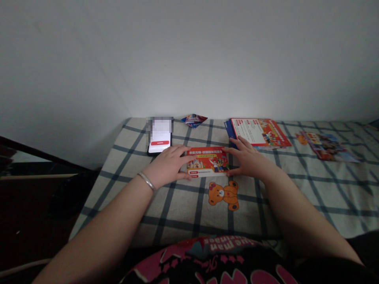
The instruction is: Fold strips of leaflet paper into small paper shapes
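Observation:
A red-and-white printed leaflet (207, 161) lies crosswise in front of me, with a castle, cartoon figures and Chinese lettering on it. My left hand (167, 165), with a silver bangle on its wrist, holds the leaflet's left end, thumb at the lower corner and fingertips on the upper part. My right hand (248, 159) holds the right end between thumb and index finger, the other fingers spread toward a stack of leaflets (256, 133). Whether the leaflet is folded I cannot tell.
A phone (160, 136) with a lit screen lies at the back left. Near the wall stands a small folded paper piece (194, 120). Another colourful leaflet (328, 146) is on the right. A checked cloth (183, 213) with printed bears covers the surface, whose left edge drops to a dark floor.

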`<state>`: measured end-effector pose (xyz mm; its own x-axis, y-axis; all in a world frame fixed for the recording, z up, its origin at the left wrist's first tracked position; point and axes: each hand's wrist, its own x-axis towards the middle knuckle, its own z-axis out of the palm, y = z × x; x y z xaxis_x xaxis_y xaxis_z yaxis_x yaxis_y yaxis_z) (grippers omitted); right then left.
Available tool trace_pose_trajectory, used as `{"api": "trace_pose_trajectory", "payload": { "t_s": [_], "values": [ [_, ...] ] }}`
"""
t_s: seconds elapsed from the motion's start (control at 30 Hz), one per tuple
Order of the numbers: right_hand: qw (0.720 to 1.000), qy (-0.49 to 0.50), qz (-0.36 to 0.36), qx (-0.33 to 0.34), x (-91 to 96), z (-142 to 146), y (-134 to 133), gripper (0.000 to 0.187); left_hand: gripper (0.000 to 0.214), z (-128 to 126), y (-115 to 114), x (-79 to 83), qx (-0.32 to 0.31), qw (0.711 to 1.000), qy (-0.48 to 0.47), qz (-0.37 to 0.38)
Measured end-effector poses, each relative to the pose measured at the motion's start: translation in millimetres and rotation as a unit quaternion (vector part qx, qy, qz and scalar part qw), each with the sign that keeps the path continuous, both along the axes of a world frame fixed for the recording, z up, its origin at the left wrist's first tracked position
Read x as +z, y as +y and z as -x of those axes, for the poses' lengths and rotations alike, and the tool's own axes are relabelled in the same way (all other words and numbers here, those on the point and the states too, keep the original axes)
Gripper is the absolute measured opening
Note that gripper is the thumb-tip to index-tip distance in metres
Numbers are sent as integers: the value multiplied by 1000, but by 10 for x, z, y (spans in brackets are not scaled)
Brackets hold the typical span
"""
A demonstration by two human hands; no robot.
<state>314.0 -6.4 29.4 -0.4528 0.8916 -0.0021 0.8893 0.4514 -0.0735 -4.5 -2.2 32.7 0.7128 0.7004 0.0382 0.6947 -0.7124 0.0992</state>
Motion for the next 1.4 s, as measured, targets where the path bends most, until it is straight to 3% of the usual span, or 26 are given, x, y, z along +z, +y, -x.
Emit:
{"api": "trace_pose_trajectory", "payload": {
  "t_s": [0.4, 0.63, 0.87, 1.07, 1.4],
  "values": [
    [998, 38, -23, 52, 4, 291, -59, 68, 45, -364, -222, 1, 39, 997, -20, -64],
    [996, 59, -37, 60, -2, 426, -83, 73, 34, -611, -319, -41, 76, 994, -36, -76],
    [996, 64, -30, 58, -32, 392, -67, 75, 49, -478, -252, -112, 51, 996, -53, -52],
    [993, 75, -17, 91, -50, 253, -22, 71, 47, -359, -218, -120, 24, 998, -57, -26],
    [963, 118, -18, 243, 80, 397, -96, 20, 55, -351, -185, -138, 6, 997, -59, -53]
  ]
}}
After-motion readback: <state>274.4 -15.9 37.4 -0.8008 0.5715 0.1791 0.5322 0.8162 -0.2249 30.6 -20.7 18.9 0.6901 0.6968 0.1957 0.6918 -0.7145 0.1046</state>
